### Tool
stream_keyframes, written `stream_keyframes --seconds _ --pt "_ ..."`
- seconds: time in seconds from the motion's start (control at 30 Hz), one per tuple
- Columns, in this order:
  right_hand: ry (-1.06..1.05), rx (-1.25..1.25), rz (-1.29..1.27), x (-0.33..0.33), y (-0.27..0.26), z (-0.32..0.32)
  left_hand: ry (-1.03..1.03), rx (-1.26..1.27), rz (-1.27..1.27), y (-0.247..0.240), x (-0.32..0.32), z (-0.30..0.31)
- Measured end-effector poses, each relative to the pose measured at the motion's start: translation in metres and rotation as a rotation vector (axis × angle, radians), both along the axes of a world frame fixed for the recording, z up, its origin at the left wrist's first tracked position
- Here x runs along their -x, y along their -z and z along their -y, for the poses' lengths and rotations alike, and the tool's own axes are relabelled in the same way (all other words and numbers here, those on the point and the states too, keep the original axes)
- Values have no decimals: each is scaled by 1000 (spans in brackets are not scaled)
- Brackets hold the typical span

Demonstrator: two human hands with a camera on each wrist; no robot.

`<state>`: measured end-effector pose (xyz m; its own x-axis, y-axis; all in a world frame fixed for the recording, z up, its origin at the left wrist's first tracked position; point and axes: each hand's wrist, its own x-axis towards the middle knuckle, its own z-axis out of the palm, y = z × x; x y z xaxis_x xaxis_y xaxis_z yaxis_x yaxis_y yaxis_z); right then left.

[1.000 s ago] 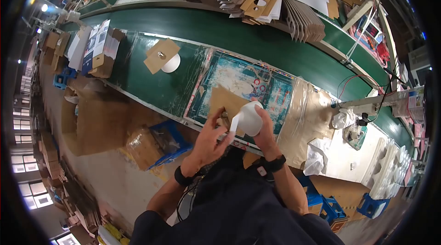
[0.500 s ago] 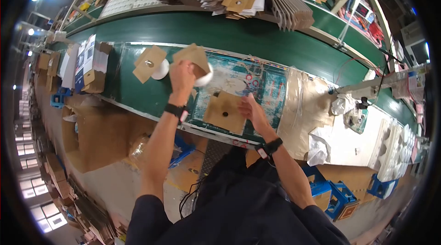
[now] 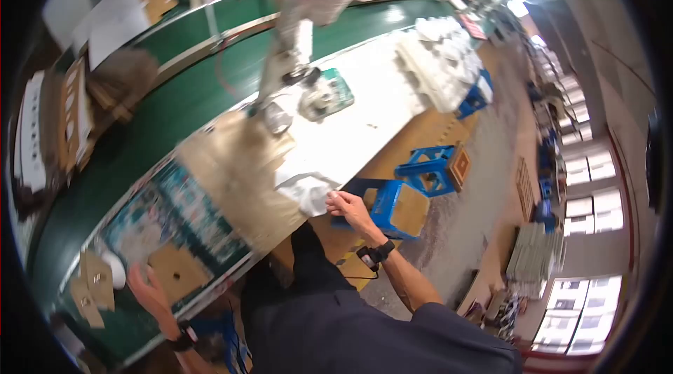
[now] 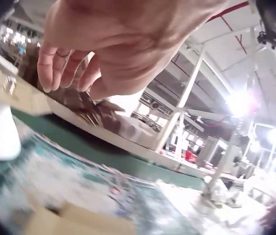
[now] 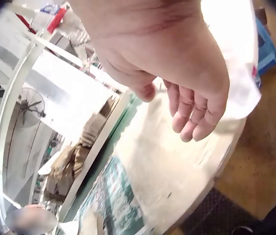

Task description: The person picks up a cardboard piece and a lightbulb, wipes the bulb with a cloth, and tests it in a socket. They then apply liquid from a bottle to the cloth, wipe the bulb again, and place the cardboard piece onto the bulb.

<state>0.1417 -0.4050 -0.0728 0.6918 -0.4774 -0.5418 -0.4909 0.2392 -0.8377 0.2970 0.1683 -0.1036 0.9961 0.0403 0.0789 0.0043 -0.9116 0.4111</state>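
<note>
Nothing is held in my left hand (image 3: 149,292); its fingers hang loosely beside a flat cardboard piece (image 3: 193,274) with a dark round hole. Left of that hand lies a white, smooth, cup-like piece (image 3: 114,270) with a cardboard sheet (image 3: 100,290) against it; in the left wrist view the white piece (image 4: 1,134) stands below a sheet bearing a small metal part (image 4: 11,85). My right hand (image 3: 352,211) hovers at the bench's front edge, fingertips right by a crumpled white sheet (image 3: 308,194). Its fingers look relaxed with nothing between them in the right wrist view.
Brown paper (image 3: 231,171) covers the bench middle. Beyond it are a white board (image 3: 371,121), a green-based device (image 3: 328,93) and stacked white trays (image 3: 442,58). Blue stools (image 3: 427,169) stand on the floor to the right. Cardboard stacks (image 3: 73,114) sit behind the bench.
Both hands held the white piece with cardboard; my left hand then put it down at the left and released it. The view swung right, and my right hand moved rightward to the white sheet.
</note>
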Motion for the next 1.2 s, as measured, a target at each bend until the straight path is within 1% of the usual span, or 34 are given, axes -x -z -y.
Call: stream_keyframes --seconds 0.03,0.07,0.1,0.13,0.17,0.2,0.23,0.3,0.33,0.37,0.4,0.43,0.47,0.5,0.53,0.57,0.6,0.63,0.7,0.77,0.8,0.87,0.9,0.97,1.0,1.03,1.07,1.1,1.13,1.17,1.2 --pt "18 64 21 4 0 27 93 -36 -65 18 12 11" --pt "81 125 45 7 -2 59 73 -99 -72 44 26 21" --pt "144 191 53 9 -11 92 54 -156 -93 66 26 33" --pt "206 264 73 10 -23 128 68 -151 -77 60 29 57" --pt "271 334 96 9 -35 167 -72 -341 -380 46 38 89" --pt "290 438 128 9 -47 209 -219 -527 -679 39 39 116" --pt "311 541 156 9 -58 253 -208 -525 -657 45 34 125" --pt "289 740 136 1 -80 339 -252 -520 -654 61 42 118" --pt "245 882 52 -12 -87 387 -244 -513 -615 67 43 114" --pt "202 973 48 -36 -94 420 -264 -516 -601 60 39 124" --pt "163 1065 43 -61 -101 453 -318 -531 -693 50 35 134" --pt "130 1107 117 -92 -117 471 -374 -543 -786 38 31 150" --pt "92 1228 90 -125 -120 494 -286 -519 -706 31 37 159" --pt "37 1348 69 -165 -125 518 -325 -520 -704 42 50 173" --pt "22 1340 30 -202 -124 538 -296 -496 -602 57 60 170" --pt "7 1329 -17 -229 -122 552 -257 -479 -504 52 68 165" --pt "65 1276 -98 -249 -130 551 -239 -311 -492 30 81 192" --pt "114 1233 -164 -276 -139 552 -244 -172 -483 -14 88 244" --pt "141 1206 -296 -311 -139 568 -204 3 -478 -37 106 283" --pt "106 1163 -407 -324 -138 581 -247 -43 -457 -71 119 331" --pt "78 1152 -407 -323 -135 582 -251 -50 -408 -76 126 345" --pt "124 1140 -401 -324 -139 583 -263 -19 -403 -87 130 366" --pt "142 1170 -372 -322 -143 581 -253 23 -385 -90 127 378" --pt "143 1335 -211 -311 -143 581 -252 39 -335 -103 120 403" --pt "144 1341 -201 -304 -139 585 -203 64 -290 -106 117 413" --pt "133 1415 -91 -293 -132 592 -144 90 -251 -111 110 426" --pt "123 1491 24 -287 -126 600 -136 104 -247 -118 102 441" --pt "128 1504 24 -282 -116 606 -113 219 -245 -128 97 459" --pt "-3 1479 -38 -277 -106 606 -82 330 -243 -134 89 474" --pt "-125 1443 -105 -270 -98 609 -60 334 -241 -137 81 488" --pt "-50 1385 -35 -264 -105 600 58 330 -261 -141 74 498"
